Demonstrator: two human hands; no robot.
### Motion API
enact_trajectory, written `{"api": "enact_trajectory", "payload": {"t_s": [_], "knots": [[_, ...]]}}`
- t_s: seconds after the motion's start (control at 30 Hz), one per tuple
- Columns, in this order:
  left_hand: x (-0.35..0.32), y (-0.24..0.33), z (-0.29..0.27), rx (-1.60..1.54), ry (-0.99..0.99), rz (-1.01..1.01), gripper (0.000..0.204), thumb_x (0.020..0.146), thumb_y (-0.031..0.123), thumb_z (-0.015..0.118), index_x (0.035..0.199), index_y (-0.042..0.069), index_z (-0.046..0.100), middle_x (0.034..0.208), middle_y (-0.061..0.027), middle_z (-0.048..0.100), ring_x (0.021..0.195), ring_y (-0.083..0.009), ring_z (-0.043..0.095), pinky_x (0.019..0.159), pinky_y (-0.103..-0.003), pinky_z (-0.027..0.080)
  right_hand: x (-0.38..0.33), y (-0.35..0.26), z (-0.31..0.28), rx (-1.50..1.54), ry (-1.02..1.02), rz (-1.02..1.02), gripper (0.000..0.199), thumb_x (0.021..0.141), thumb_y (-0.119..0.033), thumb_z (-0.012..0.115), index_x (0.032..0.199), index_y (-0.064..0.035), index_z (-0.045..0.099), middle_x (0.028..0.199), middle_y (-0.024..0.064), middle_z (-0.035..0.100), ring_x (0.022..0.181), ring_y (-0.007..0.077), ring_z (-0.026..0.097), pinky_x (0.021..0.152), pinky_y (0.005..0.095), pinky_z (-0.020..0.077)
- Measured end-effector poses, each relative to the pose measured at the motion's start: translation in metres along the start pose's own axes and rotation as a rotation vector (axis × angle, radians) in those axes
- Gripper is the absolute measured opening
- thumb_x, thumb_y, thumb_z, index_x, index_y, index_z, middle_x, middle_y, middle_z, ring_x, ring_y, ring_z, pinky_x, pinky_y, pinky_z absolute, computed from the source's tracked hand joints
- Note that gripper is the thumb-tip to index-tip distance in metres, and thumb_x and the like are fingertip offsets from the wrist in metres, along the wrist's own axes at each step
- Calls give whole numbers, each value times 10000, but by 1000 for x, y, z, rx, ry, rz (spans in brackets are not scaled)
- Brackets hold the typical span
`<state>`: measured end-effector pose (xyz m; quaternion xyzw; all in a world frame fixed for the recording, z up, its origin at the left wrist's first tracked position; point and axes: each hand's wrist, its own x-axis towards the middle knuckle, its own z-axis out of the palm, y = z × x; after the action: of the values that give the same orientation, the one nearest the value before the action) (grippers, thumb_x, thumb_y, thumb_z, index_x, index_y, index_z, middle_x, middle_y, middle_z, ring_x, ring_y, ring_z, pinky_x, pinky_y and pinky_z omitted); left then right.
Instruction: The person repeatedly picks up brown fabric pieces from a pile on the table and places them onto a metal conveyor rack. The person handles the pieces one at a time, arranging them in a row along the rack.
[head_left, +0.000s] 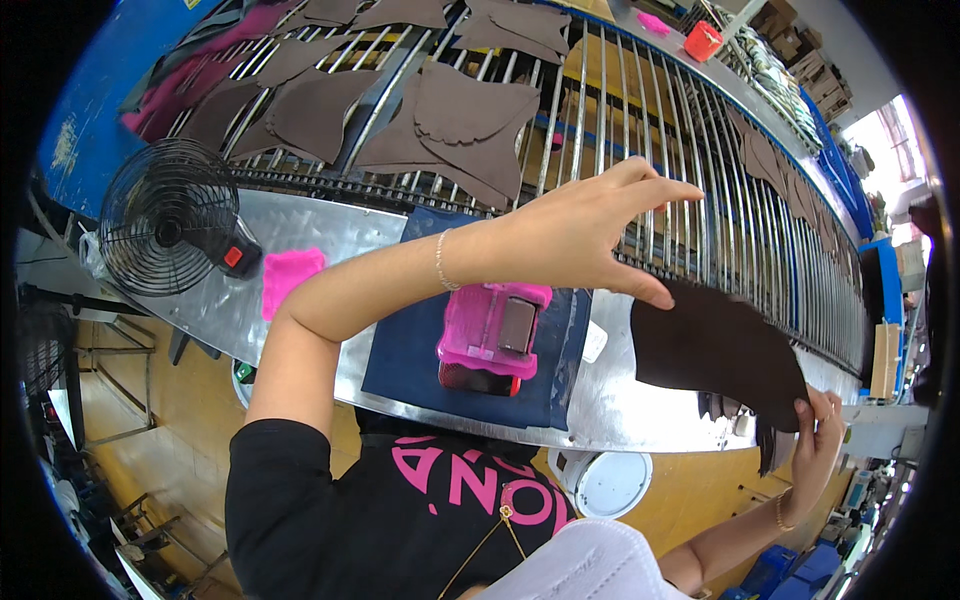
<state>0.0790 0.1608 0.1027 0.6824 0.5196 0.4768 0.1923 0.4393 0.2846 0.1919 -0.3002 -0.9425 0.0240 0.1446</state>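
I'd say that brown cut sheet is light and floppy, best held by its edges. The right hand pinches one end; the left hand's fingers are apart.

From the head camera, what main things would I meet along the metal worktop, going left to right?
Black wire fan → small pink piece → pink tray → dark brown piece → the person's right hand, gripping that brown piece's lower right end.

A factory workshop, by its long metal-rod conveyor with flat brown pieces, steel-topped bench and wire-cage fan.
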Motion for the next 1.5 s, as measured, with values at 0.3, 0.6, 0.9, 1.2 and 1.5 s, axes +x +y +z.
{"api": "enact_trajectory", "payload": {"t_s": [0.3, 0.6, 0.9, 1.2, 1.5], "knots": [[-1, -51, -8, 212, -120, 43, 353, 853, 258, 639, 1115, 25, 598, 710, -96, 588, 692, -157, 626, 609, -297, 495, 143, -62, 0, -219, -264, -275, 173, 775, -55, 633, 947, -65, 654, 817, 106, 662, 755, 250, 606, 918, 398, 347], [-51, -171, -95, -658, 609, -471, 304, 934, 109, 485, 1225, 30, 445, 960, -73, 593, 484, -113, 563, 420, -219, 492, 172, -75, -6, -268, 474, -319, 268, 873, -107, 582, 1138, -72, 602, 1127, 49, 633, 1087, 191, 556, 1058, 375, 249], [-104, -352, -208, -638, 1260, -627, 362, 945, 31, 404, 1286, -29, 296, 978, -186, 541, 659, -222, 643, 491, -273, 547, 118, -34, 105, -164, 59, 75, 164, 836, -145, 616, 991, -95, 627, 1028, 45, 637, 1035, 200, 559, 1026, 406, 229], [-97, -399, -226, -660, 1380, -752, 606, 928, -2, 383, 1441, -2, 60, 1072, -269, 517, 624, -273, 652, 473, -285, 554, 64, -13, 108, -86, -56, 404, 211, 885, -257, 578, 1009, -96, 634, 980, 49, 641, 965, 205, 552, 999, 369, 262], [-118, -389, -241, -879, 1090, -849, 476, 929, 254, 548, 1230, -64, 362, 830, -201, 595, 742, -308, 674, 560, -311, 594, 55, -2, 113, -91, -31, 356, 218, 891, -231, 574, 1008, -59, 638, 947, 69, 652, 932, 221, 565, 939, 336, 327]]}}
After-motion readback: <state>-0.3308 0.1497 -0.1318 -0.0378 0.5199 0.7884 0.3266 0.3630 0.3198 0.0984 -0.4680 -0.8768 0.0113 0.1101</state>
